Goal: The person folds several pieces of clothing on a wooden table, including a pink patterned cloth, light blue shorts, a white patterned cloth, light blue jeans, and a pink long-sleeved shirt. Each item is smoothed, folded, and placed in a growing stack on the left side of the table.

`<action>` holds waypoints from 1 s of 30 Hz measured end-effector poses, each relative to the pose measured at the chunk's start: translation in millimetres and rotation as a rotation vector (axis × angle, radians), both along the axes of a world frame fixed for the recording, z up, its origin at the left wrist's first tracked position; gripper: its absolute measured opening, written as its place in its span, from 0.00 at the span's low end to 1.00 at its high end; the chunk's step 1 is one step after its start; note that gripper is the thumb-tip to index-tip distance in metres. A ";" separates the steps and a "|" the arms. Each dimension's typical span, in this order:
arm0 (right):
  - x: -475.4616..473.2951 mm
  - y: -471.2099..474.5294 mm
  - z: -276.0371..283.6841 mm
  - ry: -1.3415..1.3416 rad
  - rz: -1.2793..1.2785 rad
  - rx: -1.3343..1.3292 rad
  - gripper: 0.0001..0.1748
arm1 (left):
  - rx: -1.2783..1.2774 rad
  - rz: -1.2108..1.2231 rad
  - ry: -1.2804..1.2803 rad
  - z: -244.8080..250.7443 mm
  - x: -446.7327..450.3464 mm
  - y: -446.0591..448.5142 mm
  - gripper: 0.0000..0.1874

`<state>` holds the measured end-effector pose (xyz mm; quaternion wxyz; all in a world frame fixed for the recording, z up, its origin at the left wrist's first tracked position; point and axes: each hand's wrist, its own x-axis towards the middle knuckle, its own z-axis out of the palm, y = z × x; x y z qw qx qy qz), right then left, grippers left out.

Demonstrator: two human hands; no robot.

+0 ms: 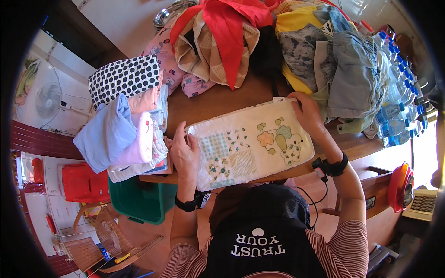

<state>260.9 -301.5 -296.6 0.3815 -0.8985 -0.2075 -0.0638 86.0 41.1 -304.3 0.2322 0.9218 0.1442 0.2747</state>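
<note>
A folded cream cloth [240, 153] with printed patchwork squares and a cartoon dog lies at the front edge of the wooden table [198, 106]. My left hand [187, 153] rests along its left end, thumb and fingers at the edge. At the far right corner, my right hand [307, 114] pinches the cloth near a small white tag [278, 99]. Left of the cloth stands a stack of folded clothes, with a black-and-white polka-dot fabric [123, 78], a light blue garment [106, 135] and a pink-white cloth [140, 140] on it.
Across the back lie loose clothes, among them a red garment [231, 41], a brown checked cloth [194, 52] and grey shorts [353, 76]. Several water bottles [396, 114] line the right side. Below the table's left end sits a green plastic bin [137, 201].
</note>
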 end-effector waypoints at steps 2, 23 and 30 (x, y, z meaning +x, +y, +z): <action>-1.6 0.7 -2.0 -0.098 0.036 -0.064 0.13 | -0.027 -0.008 0.000 -3.8 0.5 1.4 0.21; -163.1 4.4 33.9 -0.224 0.490 -0.496 0.31 | 0.194 -0.440 0.291 9.1 -50.6 -8.3 0.23; -108.3 2.2 6.2 -0.409 0.369 -0.504 0.31 | 0.244 -0.395 0.321 12.9 -72.7 -19.0 0.37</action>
